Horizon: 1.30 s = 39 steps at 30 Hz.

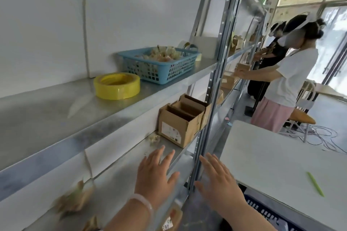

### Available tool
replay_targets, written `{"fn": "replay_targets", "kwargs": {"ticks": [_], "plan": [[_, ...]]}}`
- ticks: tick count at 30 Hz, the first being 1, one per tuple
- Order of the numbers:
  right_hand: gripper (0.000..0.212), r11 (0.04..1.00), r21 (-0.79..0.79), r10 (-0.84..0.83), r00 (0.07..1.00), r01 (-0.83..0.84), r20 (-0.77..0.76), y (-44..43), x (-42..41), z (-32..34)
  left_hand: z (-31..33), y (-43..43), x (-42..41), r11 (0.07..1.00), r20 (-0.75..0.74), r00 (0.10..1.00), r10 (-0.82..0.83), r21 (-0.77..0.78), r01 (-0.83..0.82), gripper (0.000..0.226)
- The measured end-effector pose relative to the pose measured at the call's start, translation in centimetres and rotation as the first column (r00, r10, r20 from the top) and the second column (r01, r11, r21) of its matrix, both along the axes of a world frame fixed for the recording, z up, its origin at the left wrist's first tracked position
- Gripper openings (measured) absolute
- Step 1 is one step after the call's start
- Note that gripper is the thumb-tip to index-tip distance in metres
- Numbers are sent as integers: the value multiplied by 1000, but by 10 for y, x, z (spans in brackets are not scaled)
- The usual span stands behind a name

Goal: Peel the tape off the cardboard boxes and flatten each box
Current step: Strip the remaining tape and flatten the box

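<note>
— How are the hands held?
— The left hand point(155, 173) and the right hand point(219, 184) are stretched forward with fingers straight and spread; nothing is gripped. The left is held over the lower shelf point(120, 180).
— And the cardboard boxes point(182, 124)?
— Seen open-topped farther along that shelf — apart from both hands. A yellow tape roll point(117, 85) lies one shelf up.

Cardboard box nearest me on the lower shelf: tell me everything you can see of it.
The cardboard box is brown, upright, open on top with flaps standing. A pale label sits on its front face. It stands on the lower shelf by the metal post, a second open box right behind it, a crumpled wad just left of it. The left hand and right hand, both open, are short of it.
</note>
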State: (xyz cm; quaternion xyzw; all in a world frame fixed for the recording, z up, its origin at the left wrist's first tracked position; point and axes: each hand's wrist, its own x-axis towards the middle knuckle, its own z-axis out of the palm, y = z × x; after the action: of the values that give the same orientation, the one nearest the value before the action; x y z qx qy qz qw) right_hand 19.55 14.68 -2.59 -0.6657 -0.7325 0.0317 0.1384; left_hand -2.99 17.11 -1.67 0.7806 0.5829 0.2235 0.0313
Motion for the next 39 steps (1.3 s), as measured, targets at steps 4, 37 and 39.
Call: {"fn": "replay_targets", "kwargs": {"ticks": [4, 37, 39], "plan": [[82, 1000, -6, -30, 998, 30, -59, 47, 17, 1, -1, 58, 23, 999, 23, 1000, -10, -46, 11, 65], [57, 769, -474, -6, 737, -429, -676, 317, 55, -26, -24, 205, 131, 732, 633, 368, 682, -589, -343, 64], [62, 767, -439, 102, 764, -468, -637, 309, 51, -27, -23, 201, 125, 724, 610, 390, 689, -600, -341, 68]]}}
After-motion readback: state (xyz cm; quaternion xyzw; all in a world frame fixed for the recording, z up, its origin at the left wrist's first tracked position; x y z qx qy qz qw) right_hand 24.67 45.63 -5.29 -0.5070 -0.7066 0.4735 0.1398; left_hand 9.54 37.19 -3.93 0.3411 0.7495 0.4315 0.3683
